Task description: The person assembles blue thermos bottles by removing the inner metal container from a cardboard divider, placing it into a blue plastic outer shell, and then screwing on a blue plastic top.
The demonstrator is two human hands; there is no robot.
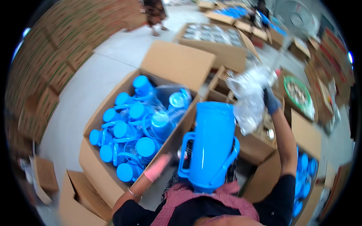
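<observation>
A large blue flask body (213, 139) with a side handle and a carrying handle rests against my lap, its wide end pointing away from me. My right hand (270, 100), in a grey glove, is closed on a crumpled clear plastic bag (249, 92) above a divided carton. My left hand (160, 165), in a glove that looks pink, is smeared by motion between the flask and an open carton (109, 100); its fingers do not show clearly. Close to it is a small shiny round thing (183, 153). Several blue flasks (137, 111) with handles stand in that carton, some in clear plastic.
A divided carton (260, 147) stands ahead on the right, with a green basket (298, 90) of small parts beyond. Another carton at lower right holds blue flasks (302, 162). Stacked cartons (56, 56) line the left. Farther off are a person (154, 15) and a fan (294, 17).
</observation>
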